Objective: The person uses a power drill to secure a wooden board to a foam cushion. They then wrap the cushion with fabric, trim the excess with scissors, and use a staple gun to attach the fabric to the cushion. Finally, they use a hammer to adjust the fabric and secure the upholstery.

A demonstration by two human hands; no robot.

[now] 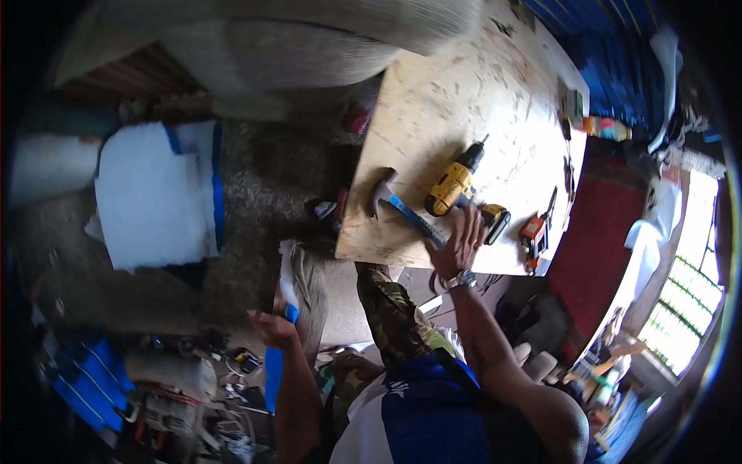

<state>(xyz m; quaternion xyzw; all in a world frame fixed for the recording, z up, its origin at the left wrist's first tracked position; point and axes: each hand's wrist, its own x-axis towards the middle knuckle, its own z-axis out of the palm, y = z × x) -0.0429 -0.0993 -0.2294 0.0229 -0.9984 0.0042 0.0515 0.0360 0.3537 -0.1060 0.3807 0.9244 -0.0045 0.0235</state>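
Note:
My right hand (460,246) lies at the near edge of the wooden table, its fingers stretched out and closed on nothing that I can see. The fingertips reach the handle of a yellow and black cordless drill (450,190), which lies on its side. Beside the thumb is the handle end of a claw hammer (406,207) with a blue and black grip; whether they touch, I cannot tell. My left hand (272,329) hangs off the table at the left, fingers loosely extended with nothing in them, near grey cloth with a blue and white edge (292,298).
The light wooden tabletop (495,100) also carries a red and black tool (533,233) at its right. Pale upholstered shapes (309,58) stand at the far left. A white panel with blue edging (158,197) is at left. Tools and clutter (232,410) cover the lower left.

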